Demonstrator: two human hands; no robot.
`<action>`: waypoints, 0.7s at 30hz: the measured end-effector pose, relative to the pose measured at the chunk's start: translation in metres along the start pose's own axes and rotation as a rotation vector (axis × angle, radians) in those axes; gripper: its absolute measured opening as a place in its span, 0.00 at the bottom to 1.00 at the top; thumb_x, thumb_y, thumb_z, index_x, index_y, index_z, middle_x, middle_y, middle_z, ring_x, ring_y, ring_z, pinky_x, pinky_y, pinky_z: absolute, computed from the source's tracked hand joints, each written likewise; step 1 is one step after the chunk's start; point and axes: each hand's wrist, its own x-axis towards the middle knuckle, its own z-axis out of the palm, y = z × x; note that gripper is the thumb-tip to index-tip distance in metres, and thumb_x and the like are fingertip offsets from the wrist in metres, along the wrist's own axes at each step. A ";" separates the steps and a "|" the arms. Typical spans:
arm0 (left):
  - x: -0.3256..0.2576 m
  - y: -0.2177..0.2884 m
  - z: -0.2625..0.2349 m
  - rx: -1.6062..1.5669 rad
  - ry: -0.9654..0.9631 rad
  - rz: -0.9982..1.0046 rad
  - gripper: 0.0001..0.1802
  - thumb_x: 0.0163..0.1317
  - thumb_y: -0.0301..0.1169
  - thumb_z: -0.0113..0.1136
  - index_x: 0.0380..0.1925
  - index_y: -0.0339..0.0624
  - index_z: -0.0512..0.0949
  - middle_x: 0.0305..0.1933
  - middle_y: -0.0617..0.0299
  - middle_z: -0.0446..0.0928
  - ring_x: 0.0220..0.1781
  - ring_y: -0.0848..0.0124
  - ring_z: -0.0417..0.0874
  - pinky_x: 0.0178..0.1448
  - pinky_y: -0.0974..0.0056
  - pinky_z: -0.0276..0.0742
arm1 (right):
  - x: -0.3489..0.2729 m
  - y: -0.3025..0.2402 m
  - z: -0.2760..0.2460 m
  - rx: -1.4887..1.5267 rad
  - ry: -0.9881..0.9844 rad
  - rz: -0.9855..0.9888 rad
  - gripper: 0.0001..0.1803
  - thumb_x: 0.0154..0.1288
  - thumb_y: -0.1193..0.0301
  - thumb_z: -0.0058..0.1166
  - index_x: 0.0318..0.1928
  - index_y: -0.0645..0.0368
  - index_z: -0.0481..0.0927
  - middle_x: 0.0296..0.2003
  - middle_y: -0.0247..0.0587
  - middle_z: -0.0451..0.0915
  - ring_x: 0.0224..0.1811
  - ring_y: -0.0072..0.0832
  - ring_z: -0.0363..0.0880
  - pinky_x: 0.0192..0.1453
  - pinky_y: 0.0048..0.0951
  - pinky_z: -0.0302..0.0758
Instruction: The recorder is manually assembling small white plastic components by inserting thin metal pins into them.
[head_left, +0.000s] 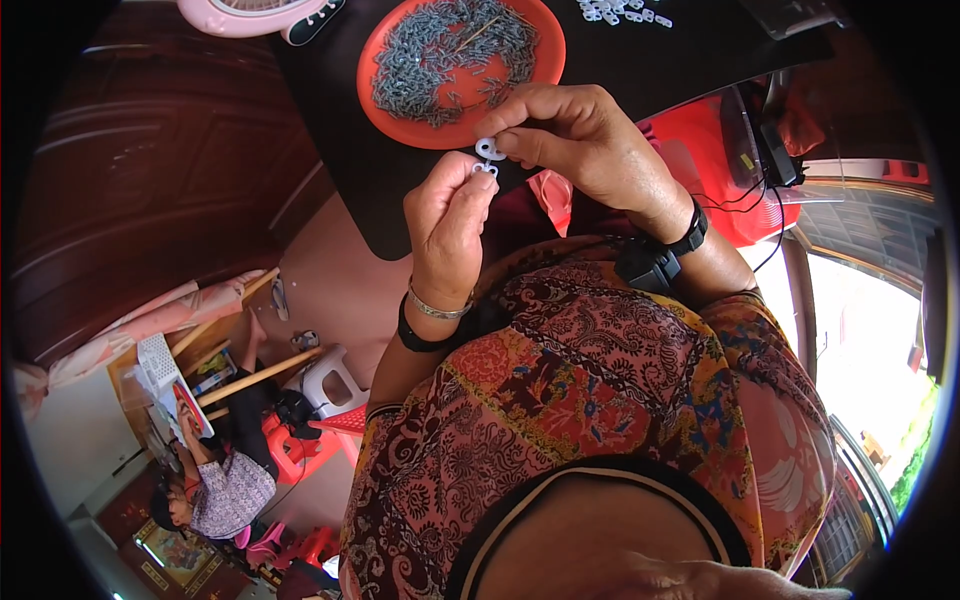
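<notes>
Just in front of the plate's near edge, my two hands meet with fingertips closed. My left hand [447, 222] pinches a small white plastic piece [484, 169] between thumb and fingers. A second white plastic piece [488, 148], with a round hole, is gripped by the thumb and fingers of my right hand [580, 140]. The pieces are close together, one above the other; whether they are joined I cannot tell. Beyond them, an orange-red plate [385, 128] holds many small grey screw-like pins [415, 65], with a thin tan stick [478, 32] on top.
The plate stands on a black table [345, 150]. Loose white plastic pieces [620, 12] lie at its far side, near a pink and white device [255, 18]. Red plastic chairs [705, 150] are at the right. Another person [235, 490] sits at a small desk at lower left.
</notes>
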 end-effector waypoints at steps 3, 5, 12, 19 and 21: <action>0.001 0.000 0.001 0.007 -0.002 0.000 0.08 0.62 0.26 0.50 0.23 0.36 0.69 0.20 0.73 0.63 0.21 0.86 0.59 0.23 0.76 0.55 | 0.000 -0.001 0.001 0.014 -0.036 0.030 0.08 0.64 0.81 0.52 0.43 0.66 0.80 0.38 0.34 0.81 0.42 0.18 0.78 0.48 0.20 0.75; 0.001 0.000 0.001 -0.031 -0.003 -0.005 0.09 0.62 0.25 0.49 0.23 0.37 0.68 0.20 0.72 0.64 0.21 0.86 0.59 0.23 0.77 0.55 | 0.000 0.002 0.003 -0.016 -0.038 0.018 0.08 0.64 0.81 0.52 0.43 0.66 0.80 0.37 0.34 0.81 0.42 0.19 0.78 0.49 0.21 0.75; 0.005 0.000 0.001 -0.138 0.018 -0.026 0.10 0.64 0.27 0.48 0.23 0.38 0.68 0.20 0.70 0.66 0.20 0.84 0.61 0.23 0.77 0.57 | -0.002 0.001 0.008 -0.061 -0.056 -0.074 0.12 0.61 0.81 0.56 0.47 0.65 0.79 0.39 0.35 0.79 0.41 0.20 0.78 0.49 0.21 0.75; 0.008 0.004 0.008 -0.214 0.046 -0.065 0.11 0.64 0.29 0.49 0.23 0.38 0.70 0.19 0.68 0.66 0.19 0.82 0.64 0.23 0.76 0.57 | 0.000 -0.002 0.006 -0.404 0.027 -0.227 0.20 0.51 0.80 0.64 0.48 0.61 0.79 0.39 0.37 0.79 0.41 0.27 0.79 0.46 0.25 0.76; 0.008 0.003 0.007 -0.214 0.049 -0.070 0.12 0.64 0.31 0.49 0.23 0.37 0.71 0.18 0.68 0.67 0.19 0.82 0.64 0.23 0.75 0.58 | -0.001 -0.003 0.006 -0.430 0.024 -0.247 0.21 0.51 0.80 0.64 0.48 0.61 0.79 0.39 0.38 0.79 0.41 0.28 0.80 0.45 0.25 0.77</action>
